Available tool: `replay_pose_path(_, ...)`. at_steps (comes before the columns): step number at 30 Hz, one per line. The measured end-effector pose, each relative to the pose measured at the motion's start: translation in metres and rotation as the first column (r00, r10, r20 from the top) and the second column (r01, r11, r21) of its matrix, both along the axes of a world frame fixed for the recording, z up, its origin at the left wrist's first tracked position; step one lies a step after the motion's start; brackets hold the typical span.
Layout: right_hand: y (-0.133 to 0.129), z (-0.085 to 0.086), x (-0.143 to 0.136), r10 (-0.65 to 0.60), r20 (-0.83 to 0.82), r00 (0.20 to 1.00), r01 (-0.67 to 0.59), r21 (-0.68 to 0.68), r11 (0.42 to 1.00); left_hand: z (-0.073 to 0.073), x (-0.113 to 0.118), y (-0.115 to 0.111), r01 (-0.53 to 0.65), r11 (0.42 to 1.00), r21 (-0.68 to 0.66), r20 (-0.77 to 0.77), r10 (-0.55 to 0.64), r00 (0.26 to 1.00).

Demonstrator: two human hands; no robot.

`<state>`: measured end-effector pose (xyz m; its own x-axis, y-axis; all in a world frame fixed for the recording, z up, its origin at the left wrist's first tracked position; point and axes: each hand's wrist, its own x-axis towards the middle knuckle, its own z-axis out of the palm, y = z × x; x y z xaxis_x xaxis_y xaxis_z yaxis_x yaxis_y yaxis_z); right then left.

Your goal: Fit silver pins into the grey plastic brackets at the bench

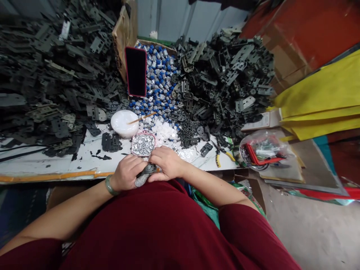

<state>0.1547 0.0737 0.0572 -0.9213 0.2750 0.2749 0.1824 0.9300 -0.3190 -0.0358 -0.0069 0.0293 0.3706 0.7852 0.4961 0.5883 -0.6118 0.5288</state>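
At the front edge of the table, my left hand [128,172] and my right hand [165,163] are close together, their fingers closed around a small dark grey part [150,168]. A grey rounded piece [141,180] shows beneath the part, beside my left fingers. Just behind my hands sits a pink-rimmed box [143,144] full of small silver pins. A white bowl [125,123] with a thin orange-brown stick [142,118] across it stands behind and left of that box.
Dark plastic parts are heaped at left [56,75] and right [225,78]. Between them lie blue-and-silver pieces [159,75] and an upright phone [136,71]. Yellow-handled pliers [222,152] and a clear bag [261,148] are at right.
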Motion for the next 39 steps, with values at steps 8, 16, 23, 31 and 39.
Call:
replay_pose_path(8,-0.011,-0.005,0.004,-0.124,-0.197,0.973,0.094,-0.156,0.983,-0.005,-0.006,-0.003,-0.110,0.982,0.153,-0.022,0.114,0.993)
replay_pose_path(16,-0.032,-0.019,-0.006,-0.294,-0.428,0.854,0.182,-0.282,0.942,-0.006,-0.002,-0.002,-0.212,0.927,0.309,0.005,0.221,0.975)
replay_pose_path(23,-0.038,-0.014,-0.012,-0.375,-0.442,0.815,0.173,-0.432,0.885,-0.005,0.003,-0.008,-0.280,0.913,0.295,0.002,0.293,0.956)
replay_pose_path(31,-0.041,-0.023,-0.019,-0.387,-0.293,0.874,0.162,-0.575,0.802,-0.012,-0.008,-0.008,-0.210,0.941,0.266,0.035,0.208,0.977)
replay_pose_path(39,-0.033,-0.056,0.068,-0.745,-0.182,0.642,0.597,-0.491,0.635,-0.020,-0.012,-0.009,-0.305,0.950,0.066,0.018,0.305,0.952)
